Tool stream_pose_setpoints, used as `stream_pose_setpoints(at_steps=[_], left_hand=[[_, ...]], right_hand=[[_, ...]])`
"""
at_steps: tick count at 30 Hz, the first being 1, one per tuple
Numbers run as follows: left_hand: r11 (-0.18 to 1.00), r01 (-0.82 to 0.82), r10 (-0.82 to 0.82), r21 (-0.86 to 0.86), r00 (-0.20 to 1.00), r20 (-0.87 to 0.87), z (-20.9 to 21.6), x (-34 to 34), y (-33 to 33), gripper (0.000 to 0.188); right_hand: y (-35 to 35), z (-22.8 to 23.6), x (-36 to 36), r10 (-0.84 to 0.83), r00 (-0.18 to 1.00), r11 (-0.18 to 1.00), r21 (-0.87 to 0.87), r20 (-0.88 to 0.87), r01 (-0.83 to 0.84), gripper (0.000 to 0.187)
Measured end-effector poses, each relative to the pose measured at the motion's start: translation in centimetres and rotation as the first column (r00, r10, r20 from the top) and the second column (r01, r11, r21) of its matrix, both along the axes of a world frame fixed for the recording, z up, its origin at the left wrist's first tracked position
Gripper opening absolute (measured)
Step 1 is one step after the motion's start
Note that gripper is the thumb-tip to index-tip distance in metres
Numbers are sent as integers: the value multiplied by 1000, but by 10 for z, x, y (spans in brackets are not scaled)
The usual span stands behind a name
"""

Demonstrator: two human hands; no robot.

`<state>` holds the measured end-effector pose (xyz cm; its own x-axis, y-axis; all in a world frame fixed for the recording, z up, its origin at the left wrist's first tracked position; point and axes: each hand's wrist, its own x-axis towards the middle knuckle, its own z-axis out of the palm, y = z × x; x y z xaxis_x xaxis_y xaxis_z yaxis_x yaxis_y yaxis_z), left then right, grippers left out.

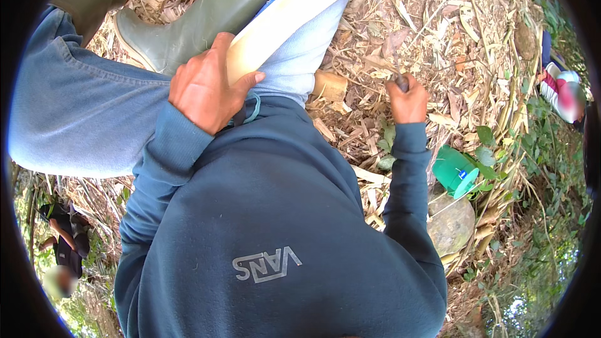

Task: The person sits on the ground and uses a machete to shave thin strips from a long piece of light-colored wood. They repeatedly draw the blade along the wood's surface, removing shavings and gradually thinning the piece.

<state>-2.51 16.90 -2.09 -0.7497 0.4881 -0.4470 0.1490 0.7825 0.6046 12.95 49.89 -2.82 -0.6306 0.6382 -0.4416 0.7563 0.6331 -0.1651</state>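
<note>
My left hand (pixel 210 81) is closed round the near end of a long, pale, smooth peeled pole (pixel 285 19). The pole slants across my thigh and runs out at the top of the view. Off to the right, just above the ground, my right hand (pixel 410 97) is closed on a tool with a dark rounded handle (pixel 402 82). The tool's far part is hard to make out against the litter. Between the hands, a short cut block of wood (pixel 330 86) lies beside my jeans.
Dry leaves and shavings (pixel 432 31) cover the ground. A green plastic cup (pixel 455 172) lies tilted by a rounded stone (pixel 451 222), right of my forearm. My boots (pixel 188 31) are at the upper left. Another person (pixel 66 238) is at the left, and another (pixel 563 91) at the right.
</note>
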Motion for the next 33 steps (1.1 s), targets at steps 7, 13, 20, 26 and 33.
stream_pose_setpoints(at_steps=[7,13,20,26,33], left_hand=[[1000,16,-16,-9,999,-34,-5,1,0,54],[999,24,-26,-31,995,-94,-3,3,0,55],[999,9,-10,-51,1000,-11,0,3,2,54],[999,33,-35,-35,998,-44,-4,2,0,59],[998,28,-30,-52,999,-24,-1,0,-1,59]], right_hand=[[-47,35,13,223,975,970,-98,-14,-223,22],[-35,18,6,193,980,981,-21,-37,-194,18],[-31,15,7,284,956,954,-74,-71,-289,18],[-33,17,11,284,944,953,-56,-165,-297,18],[-28,17,-1,294,950,949,-87,-104,-303,18]])
